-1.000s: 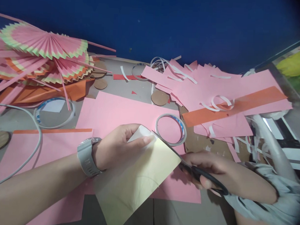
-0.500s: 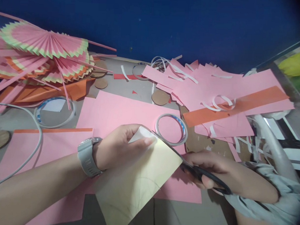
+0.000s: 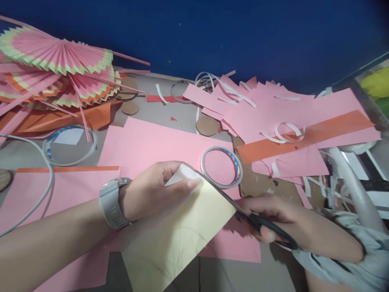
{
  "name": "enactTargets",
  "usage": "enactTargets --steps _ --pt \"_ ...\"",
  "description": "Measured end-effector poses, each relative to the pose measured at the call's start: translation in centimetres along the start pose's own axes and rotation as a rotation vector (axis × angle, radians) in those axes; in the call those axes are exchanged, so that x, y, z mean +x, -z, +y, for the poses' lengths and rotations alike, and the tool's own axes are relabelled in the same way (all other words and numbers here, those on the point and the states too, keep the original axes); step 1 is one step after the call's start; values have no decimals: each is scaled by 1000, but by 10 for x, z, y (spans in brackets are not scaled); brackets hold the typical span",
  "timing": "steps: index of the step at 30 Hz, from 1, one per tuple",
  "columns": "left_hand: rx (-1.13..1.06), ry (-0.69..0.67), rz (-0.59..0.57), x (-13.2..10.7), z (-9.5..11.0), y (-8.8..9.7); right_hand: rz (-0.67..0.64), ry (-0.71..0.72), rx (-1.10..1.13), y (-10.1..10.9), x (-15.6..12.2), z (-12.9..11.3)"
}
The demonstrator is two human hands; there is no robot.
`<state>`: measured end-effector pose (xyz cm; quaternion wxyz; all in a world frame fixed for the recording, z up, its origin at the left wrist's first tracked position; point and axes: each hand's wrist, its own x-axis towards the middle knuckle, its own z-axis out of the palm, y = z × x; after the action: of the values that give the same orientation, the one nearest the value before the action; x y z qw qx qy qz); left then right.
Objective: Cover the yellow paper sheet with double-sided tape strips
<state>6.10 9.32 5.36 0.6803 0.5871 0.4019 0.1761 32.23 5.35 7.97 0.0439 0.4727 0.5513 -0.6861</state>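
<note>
My left hand (image 3: 154,191), with a grey watch (image 3: 111,202) on the wrist, pinches the top corner of a pale yellow sheet of paper (image 3: 175,234) that has faint pencil arcs drawn on it. My right hand (image 3: 275,221) is closed round the black handles of a pair of scissors (image 3: 243,213). The blades lie along the sheet's upper right edge, reaching toward my left thumb. Both hands hover over pink paper sheets (image 3: 150,144) on the grey table.
A tape ring (image 3: 222,167) lies just beyond the scissors, another tape ring (image 3: 70,145) at the left. Folded pink paper fans (image 3: 53,73) are piled at the far left. Pink and orange strips (image 3: 294,124) cover the right. A grey cable (image 3: 43,187) curves at the left. Cardboard discs (image 3: 207,126) lie about.
Almost nothing differs; both hands keep their hold, and the scissors and yellow sheet shift only slightly.
</note>
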Motion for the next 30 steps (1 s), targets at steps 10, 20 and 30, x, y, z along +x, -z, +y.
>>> enactTargets --steps 10,20,30 --pt "-22 6 -9 -1 -1 0 22 46 1 0 -1 0" --pt "-40 11 -28 1 -1 1 -48 70 51 -1 2 -2" --pt "2 -14 -37 -1 0 0 -130 140 114 -5 0 -3"
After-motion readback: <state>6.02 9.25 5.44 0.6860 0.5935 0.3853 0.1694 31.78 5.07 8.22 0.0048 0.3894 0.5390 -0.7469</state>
